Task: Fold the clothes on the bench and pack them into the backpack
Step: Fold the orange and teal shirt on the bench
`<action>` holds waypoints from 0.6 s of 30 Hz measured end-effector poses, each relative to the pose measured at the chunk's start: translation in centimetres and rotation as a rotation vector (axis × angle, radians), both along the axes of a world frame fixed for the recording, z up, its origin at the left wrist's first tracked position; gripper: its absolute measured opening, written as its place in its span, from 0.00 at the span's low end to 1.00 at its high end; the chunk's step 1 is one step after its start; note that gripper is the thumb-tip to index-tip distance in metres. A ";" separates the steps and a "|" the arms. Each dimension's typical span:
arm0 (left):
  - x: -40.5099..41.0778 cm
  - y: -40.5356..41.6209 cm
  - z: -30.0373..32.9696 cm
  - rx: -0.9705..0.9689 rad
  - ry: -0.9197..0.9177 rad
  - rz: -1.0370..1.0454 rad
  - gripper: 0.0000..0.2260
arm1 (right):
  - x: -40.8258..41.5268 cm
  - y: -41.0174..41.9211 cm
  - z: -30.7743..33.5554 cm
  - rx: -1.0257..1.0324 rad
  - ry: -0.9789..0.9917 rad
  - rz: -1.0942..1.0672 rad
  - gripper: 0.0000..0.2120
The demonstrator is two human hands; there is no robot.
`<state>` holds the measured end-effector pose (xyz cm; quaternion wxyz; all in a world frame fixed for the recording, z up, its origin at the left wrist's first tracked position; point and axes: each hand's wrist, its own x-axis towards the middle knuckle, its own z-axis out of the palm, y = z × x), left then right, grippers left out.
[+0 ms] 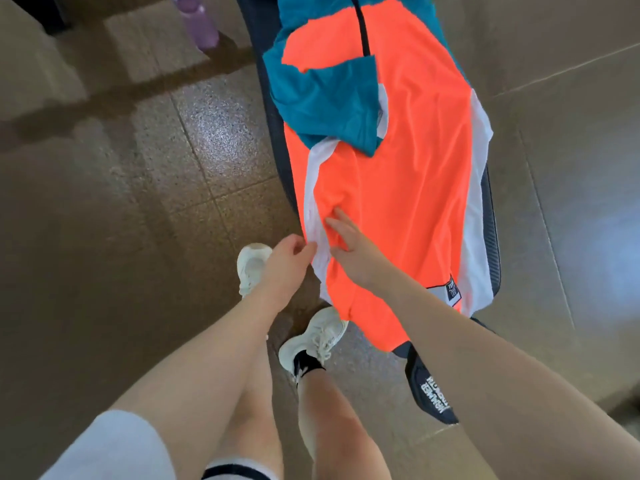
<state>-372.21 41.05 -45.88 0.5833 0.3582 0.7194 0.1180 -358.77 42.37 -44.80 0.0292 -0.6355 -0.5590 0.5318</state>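
An orange jersey (398,188) with white side panels lies spread lengthwise along a dark padded bench (493,244), covering nearly all of it. One teal sleeve (329,98) is folded inward across the chest, and a dark zipper (362,26) runs down from the collar at the far end. A small dark label (453,292) sits close to the hem on the near right corner, and the hem itself hangs a little over the near end of the bench.

The person stands at that near end, both bare arms reaching forward. The left hand (289,259) is at the jersey's white left edge, thumb and fingers curled in a narrow grip that seems to pinch the edge of the cloth (the contact itself is blurred). The right hand (353,244) rests flat on the orange fabric just beside it, fingers straight and slightly spread, pressing the cloth where it wrinkles.

A dark strap (431,389) with white lettering dangles below the near end of the bench. White sneakers (317,336) stand on the glossy brown tiled floor (138,202). Farther off, at the top left, a purple bottle (199,22) stands on the floor.
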 end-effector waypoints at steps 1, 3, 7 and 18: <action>0.1 -0.6 0.1 0.021 -0.003 0.041 0.10 | 0.1 -0.2 -0.3 0.008 -0.014 -0.003 0.26; 0.0 -1.7 0.1 0.056 -0.061 0.087 0.09 | 0.3 -0.4 -0.8 0.002 0.023 -0.044 0.26; -0.7 -3.9 -0.5 -0.006 -0.166 -0.146 0.05 | 0.8 -0.1 -1.2 -0.016 0.055 -0.050 0.26; 0.1 -7.1 0.6 -0.014 -0.269 -0.202 0.06 | 1.0 -5.0 2.5 0.233 -0.085 -0.414 0.12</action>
